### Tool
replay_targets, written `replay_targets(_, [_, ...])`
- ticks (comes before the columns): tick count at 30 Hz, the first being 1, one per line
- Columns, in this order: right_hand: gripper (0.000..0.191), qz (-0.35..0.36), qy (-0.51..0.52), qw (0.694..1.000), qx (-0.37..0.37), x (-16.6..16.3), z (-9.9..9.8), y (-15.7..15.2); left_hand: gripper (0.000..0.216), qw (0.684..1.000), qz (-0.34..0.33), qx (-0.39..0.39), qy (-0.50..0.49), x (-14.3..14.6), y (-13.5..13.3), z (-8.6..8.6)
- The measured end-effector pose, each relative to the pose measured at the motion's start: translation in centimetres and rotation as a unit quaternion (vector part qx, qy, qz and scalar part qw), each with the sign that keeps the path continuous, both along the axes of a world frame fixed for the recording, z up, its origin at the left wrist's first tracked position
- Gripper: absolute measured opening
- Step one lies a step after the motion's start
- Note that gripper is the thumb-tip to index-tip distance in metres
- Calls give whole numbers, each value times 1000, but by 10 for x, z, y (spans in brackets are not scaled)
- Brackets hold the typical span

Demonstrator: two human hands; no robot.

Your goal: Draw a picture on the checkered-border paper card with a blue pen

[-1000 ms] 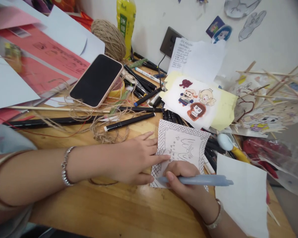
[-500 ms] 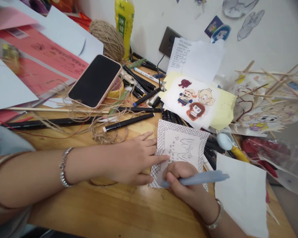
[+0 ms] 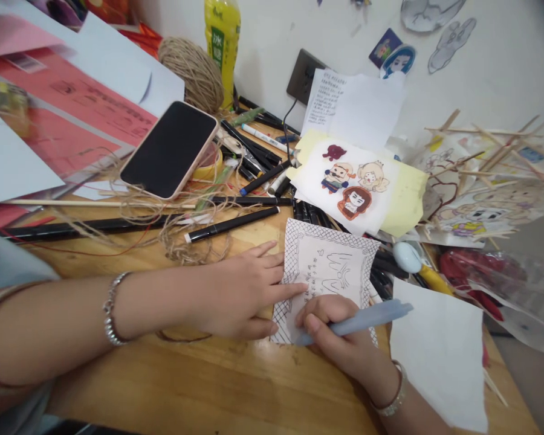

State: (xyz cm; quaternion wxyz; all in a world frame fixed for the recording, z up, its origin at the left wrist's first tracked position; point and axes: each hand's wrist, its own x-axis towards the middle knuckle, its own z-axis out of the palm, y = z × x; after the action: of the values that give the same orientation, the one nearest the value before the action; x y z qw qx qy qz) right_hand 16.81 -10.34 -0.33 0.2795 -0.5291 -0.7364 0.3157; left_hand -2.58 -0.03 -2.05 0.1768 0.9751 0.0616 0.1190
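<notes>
My right hand [image 3: 335,332] is closed round a pale blue pen [image 3: 372,317], its tip low on a small sheet of white paper. That paper [image 3: 330,248] carries a cross-hatched border, a line drawing and handwritten characters. My left hand [image 3: 240,290] lies flat with fingers spread, the fingertips resting on the paper's left edge and the palm on the wooden table [image 3: 172,386]. Part of the paper's lower half is hidden by my right hand. Just beyond my left hand lies a black marker [image 3: 233,223] with a white end.
A phone [image 3: 170,151], loose twine [image 3: 190,238] and a twine ball [image 3: 193,72] lie left of a yellow bottle [image 3: 222,45]. Several markers [image 3: 258,154] clutter the back. A sheet with coloured drawings [image 3: 330,205] leans there. A blank sheet [image 3: 437,356] and a stick frame [image 3: 480,175] are right.
The pen's upper end has tilted up slightly in my right hand. My left hand stays flat on the paper's edge. The whole view has shifted a little.
</notes>
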Motion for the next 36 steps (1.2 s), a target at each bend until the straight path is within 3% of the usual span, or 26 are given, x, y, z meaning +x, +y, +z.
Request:
replay_targets(4, [32,-26,-21,999,29,2,-1,0,57,1000,-3,0,-20,0,1,-4])
replay_targets(13, [29,-12,-47,998,29,1,0,2,57,1000,-1,-6,-2,0,0,1])
replay_targets(25, [29,-22,-2,1000,0,0,-1,2,57,999,-6,-16,-35,-1,1,-4])
replay_targets(36, [31,-17,7,1000,-8,0,0,2,60,1000,-3,-16,5,-1,1,-2])
